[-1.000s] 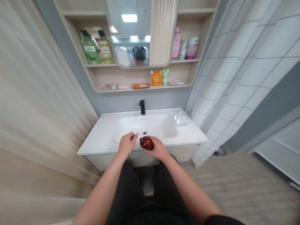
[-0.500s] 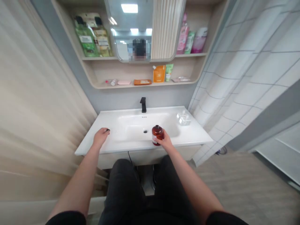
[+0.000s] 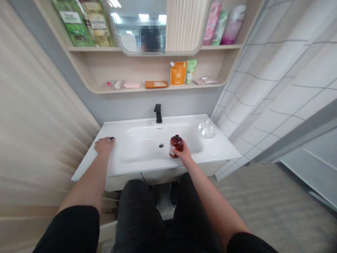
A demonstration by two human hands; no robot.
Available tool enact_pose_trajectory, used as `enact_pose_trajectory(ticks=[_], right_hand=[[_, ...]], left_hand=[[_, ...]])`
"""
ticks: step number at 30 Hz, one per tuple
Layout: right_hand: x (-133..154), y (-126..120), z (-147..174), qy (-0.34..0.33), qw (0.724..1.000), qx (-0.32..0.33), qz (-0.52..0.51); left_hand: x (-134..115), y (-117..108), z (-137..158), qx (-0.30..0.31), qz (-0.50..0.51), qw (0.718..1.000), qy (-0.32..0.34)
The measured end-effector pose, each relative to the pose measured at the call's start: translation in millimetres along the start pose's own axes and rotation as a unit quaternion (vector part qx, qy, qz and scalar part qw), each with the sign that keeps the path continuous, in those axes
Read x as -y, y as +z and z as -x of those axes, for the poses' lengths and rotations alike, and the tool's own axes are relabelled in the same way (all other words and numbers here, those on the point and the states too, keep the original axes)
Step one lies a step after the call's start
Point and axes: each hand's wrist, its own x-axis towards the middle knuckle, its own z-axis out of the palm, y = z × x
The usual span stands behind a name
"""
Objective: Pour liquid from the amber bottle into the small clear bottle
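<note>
My right hand is wrapped round a brown-red translucent bottle with a white label. The bottle stands nearly upright over the front part of the white washbasin, its narrow neck bare with no cap on it. Over at the left side of the counter, my left hand is closed on a small black piece, perhaps a bottle top. Most of that piece is hidden by the fingers, and the hand is low over or touching the counter.
A black faucet rises behind the basin. At the right stands a clear organizer. Above, the shelf holds an orange pouch, a green tube and a pink bar. A mirror and several bottles are higher up.
My left hand has moved left across the counter with the small black piece. My right hand keeps the bottle over the basin. The view has tipped down and come closer.
</note>
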Motion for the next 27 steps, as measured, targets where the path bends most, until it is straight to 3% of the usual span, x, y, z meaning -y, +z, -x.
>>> enact_pose_trajectory(ticks=[4,6,8,10,14,17,20,23,25,27], right_hand=[[4,-5,1,-0.01,1.0,0.004,0.02],[7,-4,3,-0.021,0.999,0.002,0.05],[12,3,7,-0.045,0.995,0.0,0.087],[20,17,15,-0.09,0.989,0.009,0.118],[41,58,40,-0.181,0.97,0.081,0.141],[52,84,57,-0.19,0.961,0.148,0.137],[50,86,66,-0.173,0.956,0.188,0.142],[39,60,65,-0.15,0.96,0.183,0.152],[31,28,59,-0.124,0.972,0.126,0.156],[24,-14,47,-0.104,0.979,0.021,0.175]], left_hand=[[-8,-7,13,-0.052,0.025,0.998,0.03],[-15,-14,38,-0.101,0.095,0.987,0.079],[-28,-18,78,-0.109,0.194,0.964,0.145],[-44,-17,129,-0.054,0.3,0.932,0.197],[-81,-2,230,0.177,0.468,0.832,0.241],[-97,4,268,0.229,0.499,0.806,0.222],[-90,-2,266,0.209,0.488,0.824,0.197],[-61,-19,235,0.119,0.434,0.881,0.143],[-34,-33,208,0.024,0.374,0.924,0.075],[-5,-45,180,-0.041,0.309,0.95,0.013]])
